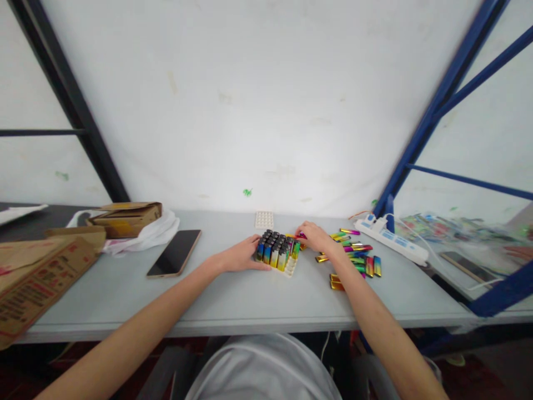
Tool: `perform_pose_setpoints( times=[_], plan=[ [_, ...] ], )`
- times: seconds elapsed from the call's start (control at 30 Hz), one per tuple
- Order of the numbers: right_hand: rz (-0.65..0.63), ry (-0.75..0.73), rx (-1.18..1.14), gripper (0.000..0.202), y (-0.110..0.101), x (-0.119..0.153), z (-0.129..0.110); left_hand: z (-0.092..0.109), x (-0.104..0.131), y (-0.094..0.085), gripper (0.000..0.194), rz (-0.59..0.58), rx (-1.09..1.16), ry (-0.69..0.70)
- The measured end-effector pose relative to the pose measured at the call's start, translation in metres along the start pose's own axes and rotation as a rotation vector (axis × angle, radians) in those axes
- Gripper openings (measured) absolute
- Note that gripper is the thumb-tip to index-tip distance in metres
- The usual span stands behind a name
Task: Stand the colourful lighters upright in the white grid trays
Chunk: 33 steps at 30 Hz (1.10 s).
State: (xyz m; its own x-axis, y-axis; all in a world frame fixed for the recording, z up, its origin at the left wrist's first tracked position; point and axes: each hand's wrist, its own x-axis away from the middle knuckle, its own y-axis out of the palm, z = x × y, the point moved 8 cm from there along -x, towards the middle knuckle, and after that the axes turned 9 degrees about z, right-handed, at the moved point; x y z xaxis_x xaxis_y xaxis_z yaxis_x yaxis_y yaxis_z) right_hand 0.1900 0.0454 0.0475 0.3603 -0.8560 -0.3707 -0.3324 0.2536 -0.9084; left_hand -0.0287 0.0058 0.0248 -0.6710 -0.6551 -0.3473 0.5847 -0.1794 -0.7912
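Observation:
Several upright lighters (272, 250) with black tops and shiny coloured bodies stand packed in a white tray with holes (290, 269). Bare holes show along the tray's right front side. My left hand (244, 255) is wrapped around the left side of the tray, thumb along the front and fingers at the back. At the tray's back right, my right hand (314, 237) has its fingers closed on a reddish lighter (300, 236), partly hidden by the fingers. To the right, partly behind my right forearm, lies a loose pile of colourful lighters (360, 248).
Another white holed tray (264, 219) lies near the wall. A phone (175, 253), a white plastic bag (144, 236) and cardboard boxes (50, 272) occupy the left. On the right are a power strip (393, 240) and a blue metal frame (425, 128).

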Motion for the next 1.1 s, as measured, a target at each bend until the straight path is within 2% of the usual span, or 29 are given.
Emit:
perform_pose_setpoints(
  times=[0.13,0.3,0.4,0.57,0.77,0.9,1.1],
  plan=[
    [0.032,0.131,-0.144,0.027,-0.022,0.010,-0.002,0.002,0.000,-0.001,0.066,0.000,0.001,0.001],
    [0.298,0.159,-0.313,0.040,-0.071,0.028,-0.006,0.005,0.000,-0.002,0.061,-0.023,-0.015,-0.007],
    [0.390,0.227,-0.492,0.044,-0.084,0.036,-0.001,0.005,0.000,-0.002,0.061,-0.022,-0.009,-0.007],
    [0.361,0.283,-0.735,0.053,-0.074,0.035,0.000,0.002,0.000,-0.001,0.062,-0.012,0.007,0.009],
    [0.160,0.276,-1.013,0.048,-0.053,0.034,-0.024,0.004,0.000,-0.002,0.064,-0.012,0.002,0.010],
    [0.149,0.235,-0.950,0.046,-0.055,0.033,-0.032,0.006,0.000,-0.002,0.060,-0.022,-0.005,0.006],
    [0.207,0.373,-0.857,0.057,-0.047,0.032,-0.023,0.009,0.000,-0.003,0.061,-0.008,0.004,0.030]
  ],
)
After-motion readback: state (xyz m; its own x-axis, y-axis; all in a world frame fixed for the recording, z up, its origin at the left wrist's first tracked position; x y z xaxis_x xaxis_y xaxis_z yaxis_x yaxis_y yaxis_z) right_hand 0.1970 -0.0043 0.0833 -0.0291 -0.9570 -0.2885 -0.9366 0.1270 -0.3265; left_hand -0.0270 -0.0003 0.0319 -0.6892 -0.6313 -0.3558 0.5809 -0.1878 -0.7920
